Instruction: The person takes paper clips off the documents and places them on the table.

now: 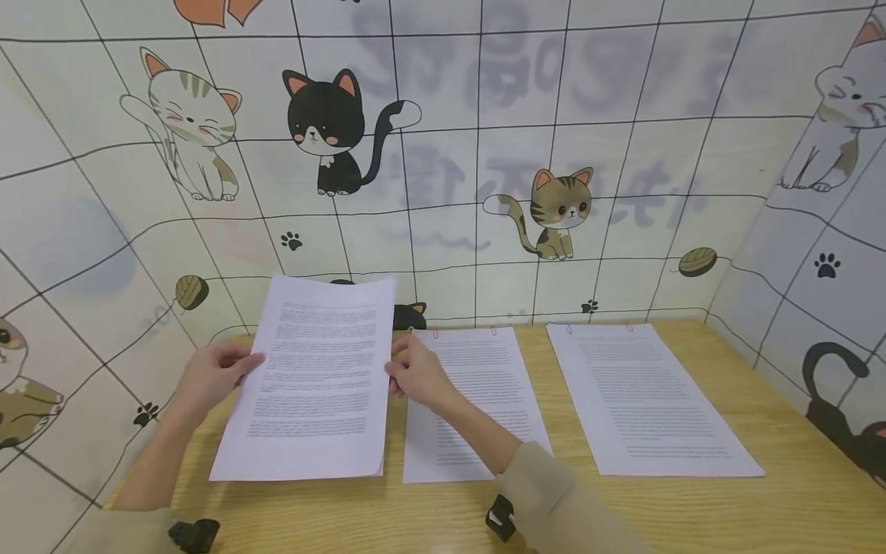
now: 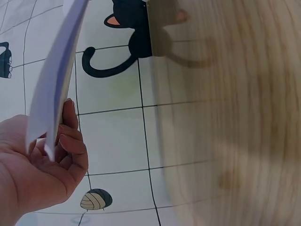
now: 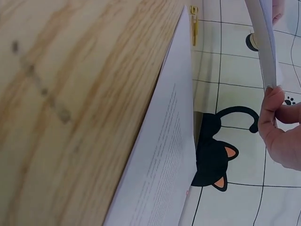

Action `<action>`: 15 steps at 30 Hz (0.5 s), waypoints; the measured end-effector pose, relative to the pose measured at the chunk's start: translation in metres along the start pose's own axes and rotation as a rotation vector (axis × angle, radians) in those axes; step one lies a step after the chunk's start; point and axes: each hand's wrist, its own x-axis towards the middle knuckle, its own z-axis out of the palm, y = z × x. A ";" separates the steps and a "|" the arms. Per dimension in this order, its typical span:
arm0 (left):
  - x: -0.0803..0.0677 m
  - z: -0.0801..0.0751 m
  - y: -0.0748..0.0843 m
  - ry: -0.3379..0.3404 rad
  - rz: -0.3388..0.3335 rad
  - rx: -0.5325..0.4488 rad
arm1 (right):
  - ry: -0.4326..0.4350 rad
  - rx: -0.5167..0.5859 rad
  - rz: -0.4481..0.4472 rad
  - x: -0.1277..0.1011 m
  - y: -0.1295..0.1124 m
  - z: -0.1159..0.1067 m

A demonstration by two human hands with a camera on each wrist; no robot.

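Your left hand (image 1: pixel 211 375) pinches the left edge of the stack of papers (image 1: pixel 314 377), thumb on the printed face and fingers curled behind it, as the left wrist view confirms. The stack is tilted up off the wooden table (image 1: pixel 796 492), with its bottom edge resting on or just above the wood at the left end, just beside the middle sheets. Your right hand (image 1: pixel 415 375) grips the stack's right edge, fingertips (image 3: pixel 273 101) closed on the paper. The pages look loose, so a slack pinch on either side could let the inner sheets slide out or fan apart. Your right forearm lies over the middle sheets (image 1: pixel 477 400), which are clipped at the top with paper clips (image 1: pixel 434 334); dragging the sleeve could skew them or push them toward the right sheets (image 1: pixel 644 396), which lie near but apart. Tapping the stack down unevenly could crumple its lower corners.
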 end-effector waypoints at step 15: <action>-0.001 -0.010 -0.025 -0.079 -0.064 0.070 | -0.059 0.036 0.112 0.009 0.006 0.028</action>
